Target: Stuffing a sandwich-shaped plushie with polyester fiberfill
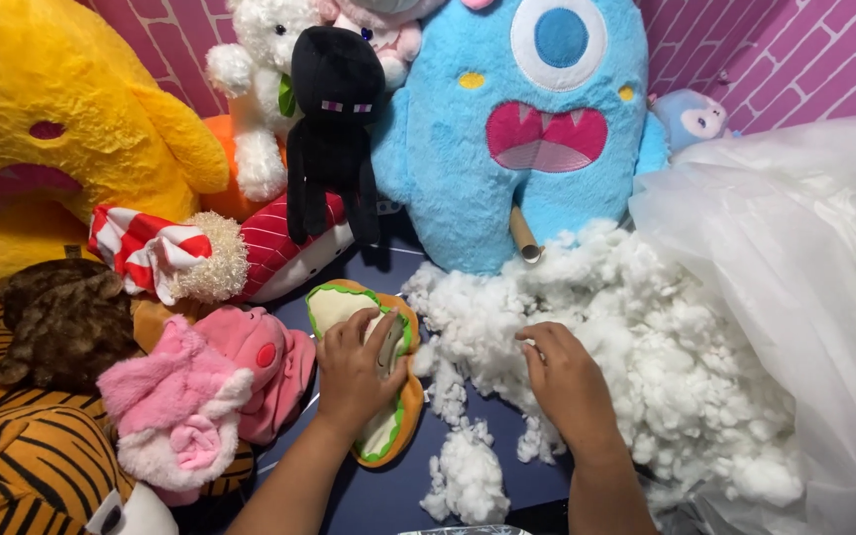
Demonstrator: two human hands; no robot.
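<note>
My left hand (354, 372) grips a flat, limp plush shell (378, 436), orange outside with a green edge and a cream inner face, lying on the dark blue surface (369, 495). Its fingers hold the shell's opening apart. My right hand (567, 381) rests knuckles-up on a heap of white fibre stuffing (646, 337), fingers curled into the fluff. Loose clumps of stuffing (466, 476) lie between my two forearms.
Plush toys crowd the back and left: a big blue one-eyed monster (537, 109), a black blocky figure (334, 119), a yellow toy (61, 119), a pink pig (210, 386), a tiger (22, 456). A clear plastic bag (804, 248) fills the right. A cardboard tube (524, 236) pokes out.
</note>
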